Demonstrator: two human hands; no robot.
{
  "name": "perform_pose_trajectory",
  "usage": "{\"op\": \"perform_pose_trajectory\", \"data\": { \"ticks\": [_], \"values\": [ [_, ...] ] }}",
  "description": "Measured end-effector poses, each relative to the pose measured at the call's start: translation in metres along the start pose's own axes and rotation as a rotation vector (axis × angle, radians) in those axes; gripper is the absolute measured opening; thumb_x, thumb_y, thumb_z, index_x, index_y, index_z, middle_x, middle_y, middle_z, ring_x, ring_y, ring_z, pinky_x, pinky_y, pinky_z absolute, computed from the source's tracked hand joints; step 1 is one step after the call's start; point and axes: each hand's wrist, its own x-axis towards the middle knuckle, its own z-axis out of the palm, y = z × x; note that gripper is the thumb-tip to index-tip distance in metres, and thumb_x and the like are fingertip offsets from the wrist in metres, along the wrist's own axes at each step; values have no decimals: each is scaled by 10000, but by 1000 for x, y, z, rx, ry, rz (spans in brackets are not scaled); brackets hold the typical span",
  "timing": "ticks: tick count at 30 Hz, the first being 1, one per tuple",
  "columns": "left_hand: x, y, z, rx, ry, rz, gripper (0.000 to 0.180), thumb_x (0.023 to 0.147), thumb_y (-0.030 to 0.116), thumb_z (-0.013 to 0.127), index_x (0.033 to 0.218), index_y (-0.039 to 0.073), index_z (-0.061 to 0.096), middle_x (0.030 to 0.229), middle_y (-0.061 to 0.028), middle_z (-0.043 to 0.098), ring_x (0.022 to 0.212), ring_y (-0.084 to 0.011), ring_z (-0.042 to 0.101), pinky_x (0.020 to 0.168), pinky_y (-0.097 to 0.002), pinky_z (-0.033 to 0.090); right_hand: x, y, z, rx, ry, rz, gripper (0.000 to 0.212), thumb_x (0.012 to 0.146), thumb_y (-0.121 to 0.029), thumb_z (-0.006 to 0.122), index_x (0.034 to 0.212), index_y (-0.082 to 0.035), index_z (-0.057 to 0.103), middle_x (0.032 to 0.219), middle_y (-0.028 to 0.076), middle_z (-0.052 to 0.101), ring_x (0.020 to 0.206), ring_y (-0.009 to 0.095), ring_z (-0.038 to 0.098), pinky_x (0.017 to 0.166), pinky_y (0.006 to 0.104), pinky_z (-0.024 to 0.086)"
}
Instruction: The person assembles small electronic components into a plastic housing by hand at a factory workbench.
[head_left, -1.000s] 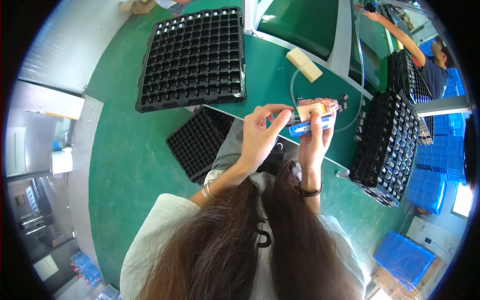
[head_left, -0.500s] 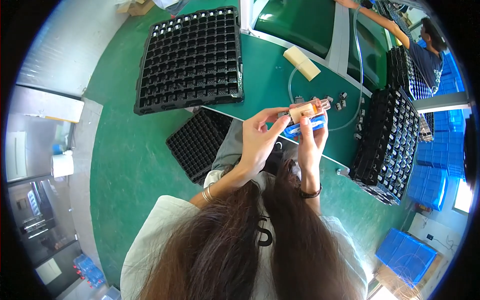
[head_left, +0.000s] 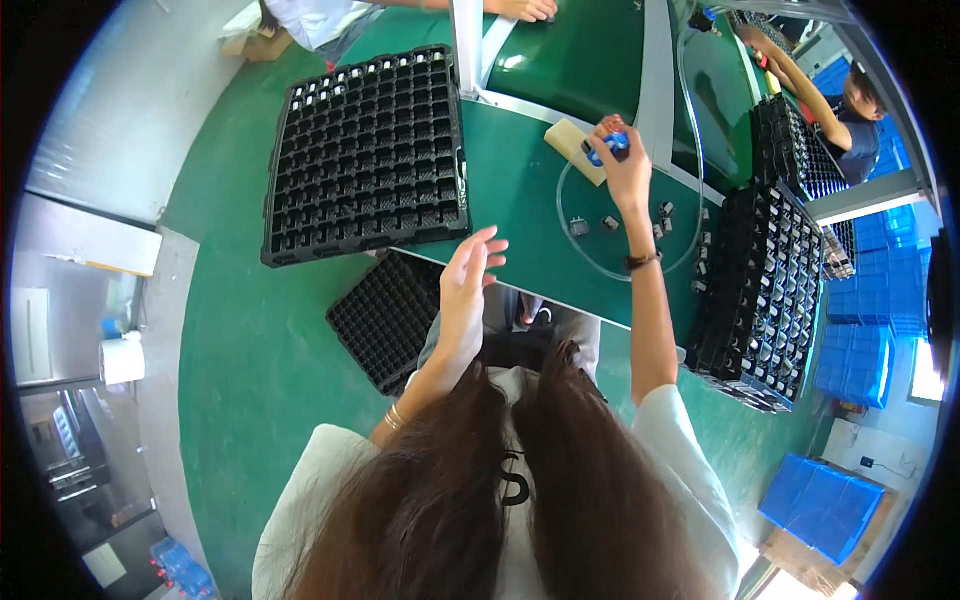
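My right hand (head_left: pixel 625 175) is stretched out over the green table, fingers closed around a blue tool (head_left: pixel 606 148), most of which is hidden by the fingers. Beneath and beside it lies a pale yellow block (head_left: pixel 567 140). My left hand (head_left: pixel 466 295) hovers by the table's near edge, holding nothing, its fingers apart. A clear thin hose (head_left: pixel 563 215) loops over the table near the yellow block. Several small silvery parts (head_left: pixel 610 222) lie scattered inside and around that loop.
At left, a large black tray (head_left: pixel 365 160) has small parts in its far rows; another black tray (head_left: pixel 385 320) lies lower. Stacked black trays (head_left: pixel 755 290) with parts stand at right. Beyond are a green belt (head_left: pixel 570 65), a co-worker's hand (head_left: pixel 527 9) and another person (head_left: pixel 850 120).
My hands have separated. The right reached forward with the blue tool; the left let go, opened and drew back to the left. A co-worker's hand came into view at the top.
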Motion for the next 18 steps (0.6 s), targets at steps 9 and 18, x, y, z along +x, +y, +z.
{"op": "perform_pose_trajectory", "data": {
  "ticks": [9, 18],
  "values": [
    [-5, -5, -40, -93, 86, -73, 344, 923, 319, 423, 1130, 63, 523, 990, -24, 580, 844, -67, 519, 719, -203, 384, 1, 10, 8, -97, -32, -21, 616, 635, -281, 750, 1139, -90, 452, 985, 153, 578, 829, 333, 589, 684, 403, 464],
    [9, -4, -77, -138, 180, -29, 301, 918, 285, 442, 1059, 41, 549, 949, -44, 595, 809, -80, 533, 700, -206, 396, -15, 6, -7, -63, -82, 22, 646, 607, -252, 781, 1144, -64, 475, 1027, 81, 548, 621, 153, 480, 618, 290, 451]
  ]
}}
